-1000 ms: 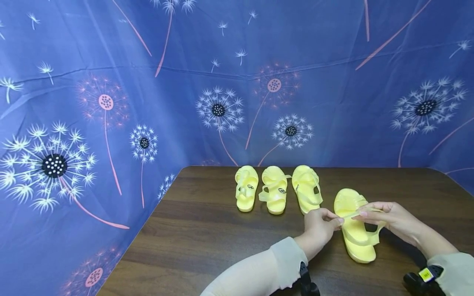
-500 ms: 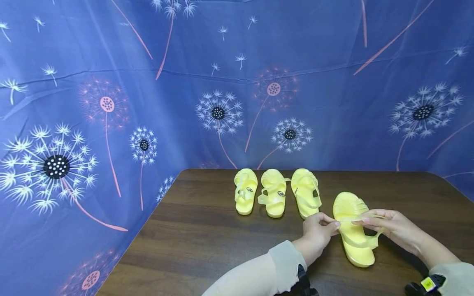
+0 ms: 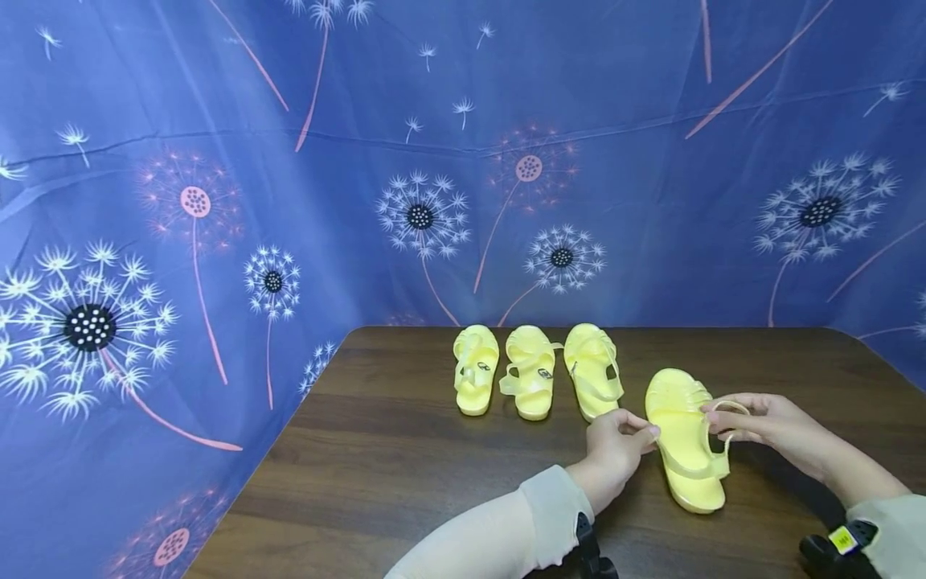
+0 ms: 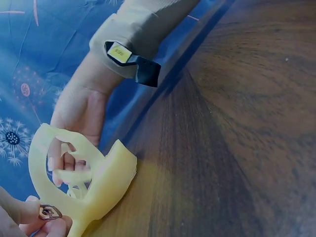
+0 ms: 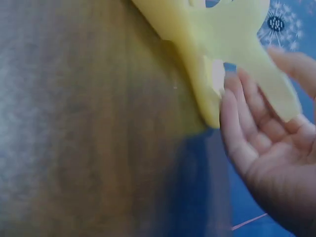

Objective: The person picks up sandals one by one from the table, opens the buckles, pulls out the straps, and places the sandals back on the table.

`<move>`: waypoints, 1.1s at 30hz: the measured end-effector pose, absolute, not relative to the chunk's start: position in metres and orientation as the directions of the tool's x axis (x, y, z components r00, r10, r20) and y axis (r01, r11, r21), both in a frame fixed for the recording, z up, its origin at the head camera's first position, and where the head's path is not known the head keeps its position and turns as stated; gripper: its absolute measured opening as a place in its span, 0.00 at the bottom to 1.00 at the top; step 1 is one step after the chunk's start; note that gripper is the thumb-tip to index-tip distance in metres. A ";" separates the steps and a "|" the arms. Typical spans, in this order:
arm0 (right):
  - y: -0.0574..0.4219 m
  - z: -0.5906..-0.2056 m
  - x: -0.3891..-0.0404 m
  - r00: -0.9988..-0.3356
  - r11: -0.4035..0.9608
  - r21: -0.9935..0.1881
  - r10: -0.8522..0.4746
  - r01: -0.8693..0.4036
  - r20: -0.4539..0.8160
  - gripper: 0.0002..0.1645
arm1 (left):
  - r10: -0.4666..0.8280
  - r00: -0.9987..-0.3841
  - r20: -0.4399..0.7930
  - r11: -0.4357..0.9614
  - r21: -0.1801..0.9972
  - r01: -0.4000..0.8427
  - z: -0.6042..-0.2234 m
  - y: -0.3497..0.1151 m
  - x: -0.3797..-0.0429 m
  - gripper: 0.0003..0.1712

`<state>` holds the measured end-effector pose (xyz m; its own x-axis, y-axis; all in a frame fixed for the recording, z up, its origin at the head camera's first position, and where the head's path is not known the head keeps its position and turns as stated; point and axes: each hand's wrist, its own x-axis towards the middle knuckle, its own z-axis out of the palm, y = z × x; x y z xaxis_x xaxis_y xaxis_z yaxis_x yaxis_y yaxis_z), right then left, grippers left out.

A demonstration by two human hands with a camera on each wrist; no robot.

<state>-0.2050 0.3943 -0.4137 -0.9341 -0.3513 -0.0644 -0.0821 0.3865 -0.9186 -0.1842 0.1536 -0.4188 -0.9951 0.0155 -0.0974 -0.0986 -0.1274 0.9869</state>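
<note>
A yellow jelly sandal (image 3: 683, 450) lies between the two hands in the head view. My left hand (image 3: 615, 446) pinches the small metal buckle (image 4: 50, 212) on its left side, between thumb and fingers. On the other side, my right hand (image 3: 760, 422) holds the sandal's loose strap (image 3: 723, 422), which bends into a loop at the fingers. From the right wrist, the strap (image 5: 276, 89) runs between thumb and curled fingers. The left wrist view shows the right hand (image 4: 76, 123) behind the sandal (image 4: 111, 180), its fingertips partly hidden by the straps.
Three more yellow sandals stand in a row to the left: one (image 3: 475, 394) outermost, one (image 3: 534, 402) in the middle, one (image 3: 595, 378) close to the left hand. The brown wooden table (image 3: 405, 482) ends at a blue dandelion-print cloth (image 3: 325, 193).
The strap, earlier stretched across the sandal towards the left hand, now loops back at the right hand. My left hand keeps its pinch on the buckle side.
</note>
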 end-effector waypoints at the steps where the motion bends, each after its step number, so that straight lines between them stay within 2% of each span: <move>1: 0.392 -0.411 -0.205 -0.947 0.442 -0.892 -0.316 -0.097 -0.054 0.21 | 0.018 -0.995 -0.097 -0.129 0.987 -0.098 -0.419 0.153 -0.184 0.07; 5: 0.381 -0.403 -0.204 -0.984 0.625 -0.772 -0.181 -0.110 -0.006 0.31 | 0.022 -0.995 -0.099 -0.135 0.986 -0.101 -0.418 0.152 -0.184 0.08; 11: 0.381 -0.395 -0.204 -0.989 0.681 -0.727 -0.143 -0.083 -0.021 0.36 | 0.029 -0.996 -0.083 -0.130 0.988 -0.086 -0.418 0.152 -0.184 0.07; 17: 0.383 -0.395 -0.199 -0.984 0.664 -0.748 -0.134 -0.002 -0.116 0.39 | 0.018 -0.995 -0.097 -0.120 0.988 -0.098 -0.420 0.152 -0.183 0.08; 26: 0.371 -0.396 -0.186 -0.957 0.565 -0.804 -0.082 0.185 -0.278 0.49 | 0.057 -0.990 -0.130 -0.069 0.989 -0.134 -0.418 0.149 -0.177 0.08; 31: 0.362 -0.401 -0.173 -0.939 0.472 -0.855 -0.139 0.216 -0.314 0.45 | 0.125 -0.969 -0.214 -0.090 0.970 -0.225 -0.414 0.147 -0.171 0.09; 33: 0.359 -0.403 -0.168 -0.935 0.422 -0.877 -0.153 0.232 -0.321 0.38 | 0.153 -0.959 -0.237 -0.091 0.963 -0.253 -0.412 0.146 -0.168 0.10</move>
